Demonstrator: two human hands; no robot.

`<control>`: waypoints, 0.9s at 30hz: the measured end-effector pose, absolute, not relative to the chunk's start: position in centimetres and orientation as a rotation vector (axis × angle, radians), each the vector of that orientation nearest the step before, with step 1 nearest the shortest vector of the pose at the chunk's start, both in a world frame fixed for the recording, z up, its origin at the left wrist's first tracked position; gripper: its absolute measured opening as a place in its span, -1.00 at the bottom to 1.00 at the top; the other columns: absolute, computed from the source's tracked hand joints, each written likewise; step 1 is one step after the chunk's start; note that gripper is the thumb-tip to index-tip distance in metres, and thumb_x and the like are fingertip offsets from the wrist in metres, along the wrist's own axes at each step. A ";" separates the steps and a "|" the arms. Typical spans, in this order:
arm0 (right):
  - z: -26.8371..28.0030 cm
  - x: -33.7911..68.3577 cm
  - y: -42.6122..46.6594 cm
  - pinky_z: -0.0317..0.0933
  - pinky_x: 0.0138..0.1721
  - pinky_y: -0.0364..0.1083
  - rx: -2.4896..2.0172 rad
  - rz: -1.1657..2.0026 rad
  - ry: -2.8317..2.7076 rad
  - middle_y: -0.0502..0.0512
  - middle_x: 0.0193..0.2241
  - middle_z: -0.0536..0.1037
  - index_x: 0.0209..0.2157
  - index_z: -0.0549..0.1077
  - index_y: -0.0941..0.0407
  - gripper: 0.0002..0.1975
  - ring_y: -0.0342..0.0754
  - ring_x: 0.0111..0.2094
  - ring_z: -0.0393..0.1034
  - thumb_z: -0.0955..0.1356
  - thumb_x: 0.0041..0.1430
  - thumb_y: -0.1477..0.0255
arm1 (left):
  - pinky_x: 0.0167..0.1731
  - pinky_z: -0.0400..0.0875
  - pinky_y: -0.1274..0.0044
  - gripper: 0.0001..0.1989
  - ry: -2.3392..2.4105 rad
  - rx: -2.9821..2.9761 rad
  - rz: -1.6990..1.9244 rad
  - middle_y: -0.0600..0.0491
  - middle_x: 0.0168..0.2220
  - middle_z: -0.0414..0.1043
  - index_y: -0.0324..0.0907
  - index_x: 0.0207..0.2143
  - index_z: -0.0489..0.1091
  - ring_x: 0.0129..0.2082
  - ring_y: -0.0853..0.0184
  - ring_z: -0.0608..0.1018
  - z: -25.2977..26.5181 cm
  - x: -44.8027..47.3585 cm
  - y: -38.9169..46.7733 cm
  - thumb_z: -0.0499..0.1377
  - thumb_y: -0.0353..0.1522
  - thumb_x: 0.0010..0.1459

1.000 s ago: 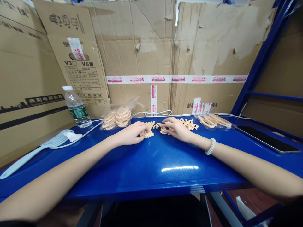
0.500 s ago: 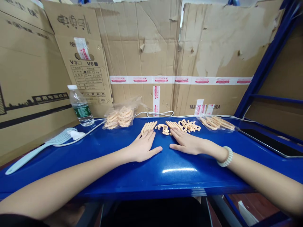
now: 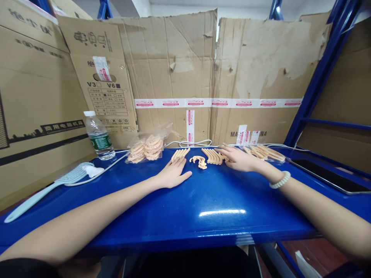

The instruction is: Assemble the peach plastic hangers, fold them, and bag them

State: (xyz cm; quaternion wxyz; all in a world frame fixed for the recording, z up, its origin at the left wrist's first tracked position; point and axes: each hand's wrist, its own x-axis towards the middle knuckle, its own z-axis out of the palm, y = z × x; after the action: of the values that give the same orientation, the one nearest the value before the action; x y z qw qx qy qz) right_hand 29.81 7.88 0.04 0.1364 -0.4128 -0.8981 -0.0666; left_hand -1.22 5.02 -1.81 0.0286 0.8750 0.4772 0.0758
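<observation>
My left hand [image 3: 174, 173] lies flat, fingers stretched out, its fingertips over the near ends of a row of thin tan sticks [image 3: 180, 153]. My right hand [image 3: 239, 157] is spread over a pile of small curved tan pieces [image 3: 225, 158] and hides most of it. Left of that hand a second row of tan sticks with curved near ends [image 3: 211, 156] lies side by side. Between the two rows sits a small heap of hook-shaped tan pieces [image 3: 199, 161]. Neither hand has its fingers closed round anything.
Clear bags of tan pieces lie at the back left [image 3: 146, 148] and back right [image 3: 265, 152]. A water bottle [image 3: 100, 137], a pale blue hairbrush [image 3: 43, 197] and a white cable [image 3: 116, 165] are at left. A phone or tablet [image 3: 330, 175] lies right. Cardboard [image 3: 174, 73] walls the blue table [image 3: 174, 216].
My right hand has moved right and away from me, off the right row of sticks and onto the curved pieces. The left hand remains by its row. The camera view has tilted up slightly.
</observation>
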 end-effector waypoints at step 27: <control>1.2 24.0 4.1 0.15 0.12 0.15 -0.674 -0.313 -2.715 0.22 0.16 0.29 0.20 0.19 0.07 -0.53 0.09 0.15 0.18 0.23 0.28 0.31 | 0.26 -0.13 0.22 -0.25 1.483 2.710 0.328 -0.24 0.31 -0.08 -0.37 0.26 0.03 0.32 0.06 -0.02 -2.4 -1.3 5.2 -0.16 0.01 0.23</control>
State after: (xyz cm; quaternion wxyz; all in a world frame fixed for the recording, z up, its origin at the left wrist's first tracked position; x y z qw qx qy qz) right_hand 24.01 4.14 1.21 0.1629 -0.2364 -0.9516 -0.1096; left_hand -1.35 5.24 -2.35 0.0174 0.8722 0.4773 0.1056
